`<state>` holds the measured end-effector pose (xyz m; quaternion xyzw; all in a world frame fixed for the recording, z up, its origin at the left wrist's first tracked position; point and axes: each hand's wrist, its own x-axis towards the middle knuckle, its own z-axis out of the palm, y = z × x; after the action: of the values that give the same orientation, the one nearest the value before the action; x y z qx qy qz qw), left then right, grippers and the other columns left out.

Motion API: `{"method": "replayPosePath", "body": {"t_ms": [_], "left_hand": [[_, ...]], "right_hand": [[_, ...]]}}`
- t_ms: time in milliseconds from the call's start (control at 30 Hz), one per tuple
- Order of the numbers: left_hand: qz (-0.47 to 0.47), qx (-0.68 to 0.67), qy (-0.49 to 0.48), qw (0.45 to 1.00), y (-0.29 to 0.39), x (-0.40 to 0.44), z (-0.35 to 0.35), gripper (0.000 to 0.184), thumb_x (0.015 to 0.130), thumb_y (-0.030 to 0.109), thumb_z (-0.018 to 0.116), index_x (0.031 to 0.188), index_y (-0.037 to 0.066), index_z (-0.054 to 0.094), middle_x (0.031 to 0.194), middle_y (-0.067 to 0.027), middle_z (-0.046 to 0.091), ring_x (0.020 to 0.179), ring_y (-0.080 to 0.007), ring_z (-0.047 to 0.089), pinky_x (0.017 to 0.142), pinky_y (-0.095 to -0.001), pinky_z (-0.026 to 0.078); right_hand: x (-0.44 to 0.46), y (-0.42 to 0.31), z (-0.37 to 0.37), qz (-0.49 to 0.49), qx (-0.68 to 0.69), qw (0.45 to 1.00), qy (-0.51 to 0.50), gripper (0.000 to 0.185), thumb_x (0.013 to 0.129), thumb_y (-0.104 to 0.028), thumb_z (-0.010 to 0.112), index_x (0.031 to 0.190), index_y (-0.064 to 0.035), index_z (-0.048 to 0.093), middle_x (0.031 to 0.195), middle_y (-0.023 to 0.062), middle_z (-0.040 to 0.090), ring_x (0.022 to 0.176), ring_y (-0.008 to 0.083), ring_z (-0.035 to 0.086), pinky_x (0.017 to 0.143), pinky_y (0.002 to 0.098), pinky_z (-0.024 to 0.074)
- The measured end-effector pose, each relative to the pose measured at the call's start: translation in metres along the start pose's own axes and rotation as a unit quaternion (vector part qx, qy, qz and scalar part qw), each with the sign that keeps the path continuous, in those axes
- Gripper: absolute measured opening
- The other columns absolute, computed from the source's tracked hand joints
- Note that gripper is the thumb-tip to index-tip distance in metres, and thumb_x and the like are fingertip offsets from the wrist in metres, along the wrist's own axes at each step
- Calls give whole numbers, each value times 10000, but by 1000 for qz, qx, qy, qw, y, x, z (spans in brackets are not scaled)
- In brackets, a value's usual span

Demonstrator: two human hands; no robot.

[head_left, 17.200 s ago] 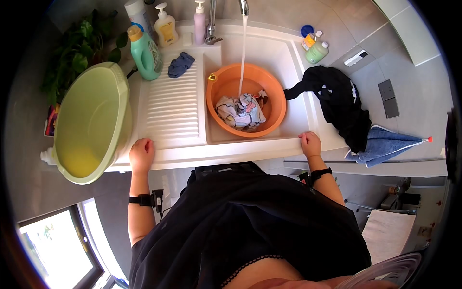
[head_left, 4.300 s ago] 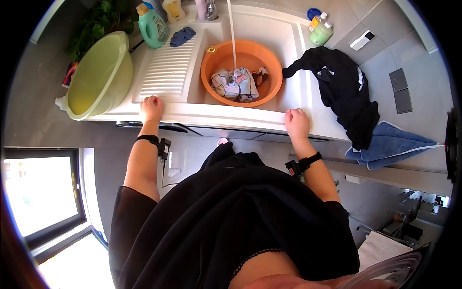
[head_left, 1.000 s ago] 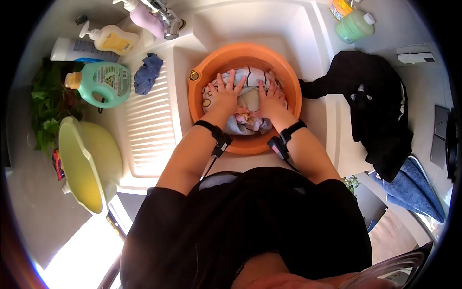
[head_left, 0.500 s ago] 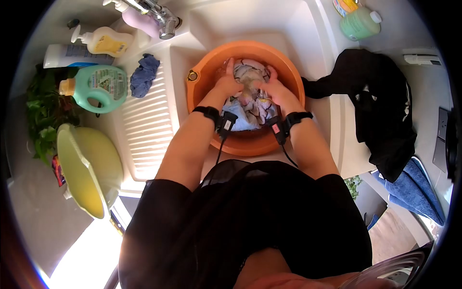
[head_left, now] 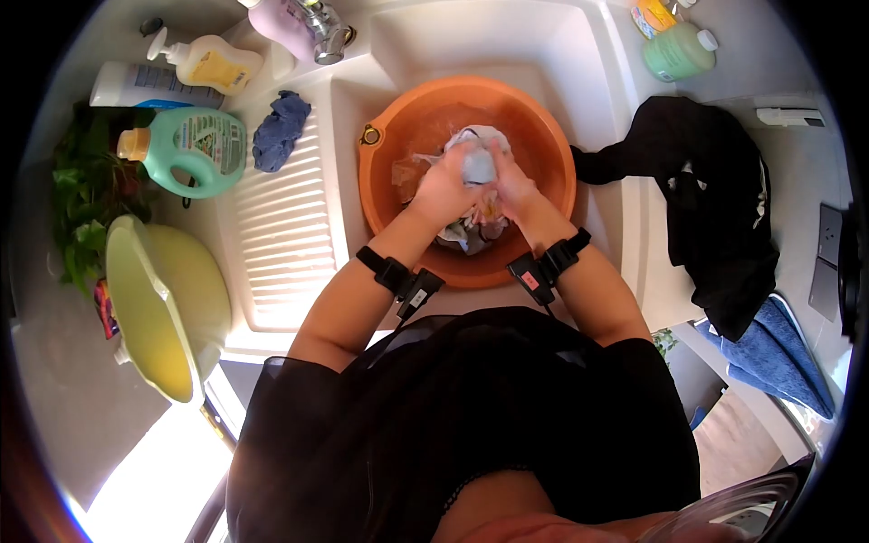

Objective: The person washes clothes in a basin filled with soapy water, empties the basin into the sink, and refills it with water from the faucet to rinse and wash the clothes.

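An orange basin (head_left: 378, 204) stands in the white sink, with water in it. Within the basin a wet, light patterned cloth (head_left: 478, 166) is bunched up between my two hands. My left hand (head_left: 444, 188) is closed on its left side, and my right hand (head_left: 513, 184) grips it from the right. The hands are close together, and part of the cloth hangs below them toward the water. Some fingertips are hidden by the cloth.
Left of the sink are a ribbed washboard (head_left: 285, 244), a blue-grey cloth (head_left: 281, 131), a green detergent bottle (head_left: 201, 149) and a pale green tub (head_left: 190, 290). A black garment (head_left: 701, 181) lies on the right rim, beside a blue towel (head_left: 774, 353). The tap (head_left: 328, 41) is behind.
Earlier the water ran and my hands rested on the sink's front edge. Since then they have moved into the basin, pressed on the spread cloth with fingers apart, and gathered it into a bunch.
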<state>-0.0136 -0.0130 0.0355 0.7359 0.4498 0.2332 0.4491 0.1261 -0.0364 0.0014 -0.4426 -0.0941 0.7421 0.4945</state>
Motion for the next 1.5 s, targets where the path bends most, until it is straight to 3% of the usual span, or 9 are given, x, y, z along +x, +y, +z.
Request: {"method": "replayPosePath", "body": {"t_ms": [233,500,600,767,1067,1167,1267,1333,1500], "left_hand": [[-91,-21,39,995,5,-2,-16,367,829,283,677,1061,11,589,956,-210,640,894,-337,643,768,-362,510],[-207,404,-80,888,-27,-24,-43,664,779,491,679,1144,-41,522,1354,-259,396,1124,-415,506,889,-487,457],[-176,489,-187,834,3,-7,-43,805,738,539,698,1248,-44,481,1433,-264,304,1211,-397,431,919,-496,433],[-121,466,-268,834,-30,37,3,1116,641,434,810,1481,405,75,1571,-99,-43,1385,-479,137,1023,-660,265],[-127,424,-311,841,-76,68,18,1067,647,318,804,1481,353,139,1567,-122,31,1369,-390,263,1014,-615,310],[-55,446,-238,861,-102,85,24,990,687,253,752,1482,247,161,1482,-187,295,1244,-343,461,975,-471,414],[-275,156,-179,932,-91,104,14,955,683,243,731,1462,132,189,1311,-251,484,1137,-339,554,926,-364,459],[-203,71,-160,963,-57,90,4,966,658,282,754,1434,83,215,1231,-268,529,1109,-351,564,926,-363,457],[-41,-97,-184,977,-4,27,2,865,649,231,836,1329,61,329,1102,-137,574,1043,-204,542,901,-327,435]], "right_hand": [[10,-14,-5,-101,-375,921,1,423,946,-333,520,1255,-44,485,1126,160,607,1100,267,569,895,370,458],[1,-60,-24,-405,-761,502,66,660,731,-317,745,1310,-155,474,1113,130,555,1070,335,517,903,430,431],[-1,-25,-41,-259,-761,574,156,672,758,-339,720,1344,-160,444,1157,143,522,1083,374,494,928,448,419],[16,11,-36,48,-775,620,117,983,778,-440,693,1498,-337,31,1539,167,144,1350,430,256,1014,594,308],[57,37,-71,-28,-800,590,109,895,804,-268,667,1495,-192,103,1505,236,196,1279,451,379,1014,492,372],[65,32,-45,-18,-733,657,174,763,818,-282,644,1450,-148,239,1476,194,271,1273,409,392,1019,498,364],[92,46,-60,-91,-603,746,268,661,869,-404,598,1397,-111,328,1375,170,422,1200,363,475,979,488,409],[84,32,-60,-35,-169,968,182,660,880,-530,529,1364,-107,376,1283,149,498,1141,319,522,946,466,439],[-22,-41,36,10,116,987,110,725,879,-723,277,1243,-141,510,1129,83,593,1023,244,591,860,401,504]]}}
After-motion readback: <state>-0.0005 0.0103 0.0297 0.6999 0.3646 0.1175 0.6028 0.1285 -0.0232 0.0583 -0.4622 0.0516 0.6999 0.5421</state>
